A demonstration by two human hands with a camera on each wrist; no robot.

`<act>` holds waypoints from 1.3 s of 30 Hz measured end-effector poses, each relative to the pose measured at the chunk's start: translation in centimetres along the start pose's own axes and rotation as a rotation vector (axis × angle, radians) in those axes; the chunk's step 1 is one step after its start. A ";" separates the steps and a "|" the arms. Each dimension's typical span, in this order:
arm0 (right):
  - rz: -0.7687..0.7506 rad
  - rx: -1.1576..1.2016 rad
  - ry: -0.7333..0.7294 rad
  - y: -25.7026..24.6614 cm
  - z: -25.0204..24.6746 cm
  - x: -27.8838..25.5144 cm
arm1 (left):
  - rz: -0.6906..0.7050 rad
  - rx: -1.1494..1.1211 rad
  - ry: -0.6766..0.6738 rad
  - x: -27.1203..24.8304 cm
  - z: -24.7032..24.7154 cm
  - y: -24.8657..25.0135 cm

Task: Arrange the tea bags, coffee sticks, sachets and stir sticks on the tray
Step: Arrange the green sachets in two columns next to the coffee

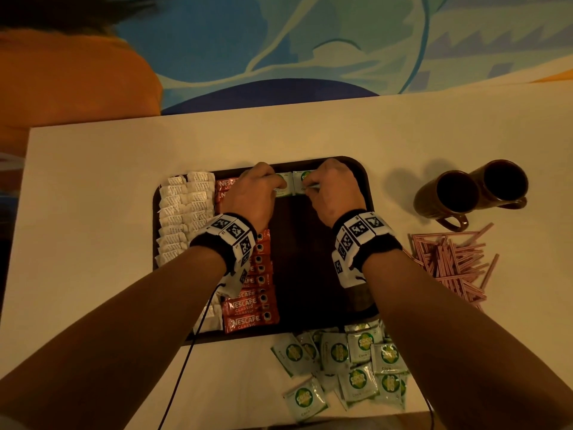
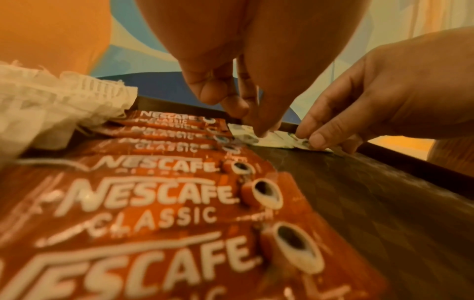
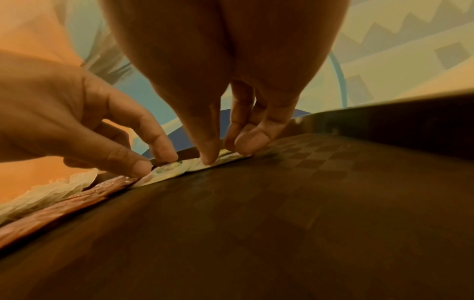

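Along far tray rim (image 1: 291,165), hands (image 1: 252,193) (image 1: 330,193) seemingly on sachets (image 1: 299,182)

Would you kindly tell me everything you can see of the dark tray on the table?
The tray is dark brown, rectangular with rounded corners and a low raised rim; its floor shows a chequered texture. It lies flat on the pale table. White tea bags fill its left side, red coffee sticks run beside them, and two green sachets lie at its far edge, pinched by the left hand and right hand. The rest is bare.
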State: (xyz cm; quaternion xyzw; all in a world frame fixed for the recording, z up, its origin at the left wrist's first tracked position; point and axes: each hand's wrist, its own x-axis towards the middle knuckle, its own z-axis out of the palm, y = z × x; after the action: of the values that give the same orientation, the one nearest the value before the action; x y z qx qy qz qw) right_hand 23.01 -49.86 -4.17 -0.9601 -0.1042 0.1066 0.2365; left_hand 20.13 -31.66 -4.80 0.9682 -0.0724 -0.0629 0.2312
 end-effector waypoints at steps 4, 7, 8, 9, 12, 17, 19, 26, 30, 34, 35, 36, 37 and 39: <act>-0.012 0.060 0.041 0.4 -0.1 -0.2 | -0.008 -0.071 0.084 -0.4 -1.1 0.2; -0.003 0.146 0.107 0.8 -0.6 -1.1 | -0.070 -0.117 0.177 -1.5 -2.9 -0.3; -0.001 0.171 0.121 0.9 -0.9 -1.6 | -0.092 -0.117 0.198 -2.0 -3.5 -0.7; 0.005 0.193 0.124 1.0 -1.1 -2.2 | -0.113 -0.115 0.210 -2.6 -4.1 -1.1; 0.049 0.225 0.106 0.9 -2.1 -4.3 | -0.188 -0.087 0.207 -4.7 -5.5 -2.5; 0.115 0.274 0.076 0.1 -3.2 -9.4 | -0.198 -0.157 0.181 -8.9 -6.5 -3.1; 0.109 0.276 0.051 -0.4 -3.4 -11.5 | -0.168 -0.190 0.138 -10.7 -6.4 -2.6; 0.099 0.207 -0.190 -2.8 -2.8 -19.8 | -0.011 -0.267 -0.099 -16.2 -4.7 0.0; 0.049 0.101 -0.380 -4.6 -1.1 -23.6 | 0.073 -0.250 -0.211 -18.5 -3.5 1.6; 0.026 -0.040 -0.530 -5.5 0.9 -26.8 | 0.143 -0.204 -0.379 -20.4 -1.8 2.7; 0.037 -0.057 -0.565 -5.5 1.5 -27.5 | 0.168 -0.177 -0.417 -20.8 -1.4 2.9; 0.054 -0.059 -0.588 -5.5 2.0 -28.1 | 0.195 -0.143 -0.452 -21.1 -1.0 3.2; 0.066 -0.056 -0.602 -5.5 2.5 -28.6 | 0.221 -0.104 -0.484 -21.4 -0.6 3.5; 0.058 -0.075 -0.605 -5.5 3.4 -29.3 | 0.273 -0.008 -0.535 -21.8 0.1 4.1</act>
State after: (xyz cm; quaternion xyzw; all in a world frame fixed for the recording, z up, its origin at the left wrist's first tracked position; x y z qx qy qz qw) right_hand -6.73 -50.92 0.07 -0.8955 -0.1464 0.3904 0.1558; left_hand -1.71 -31.67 -1.09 0.8976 -0.2600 -0.2844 0.2142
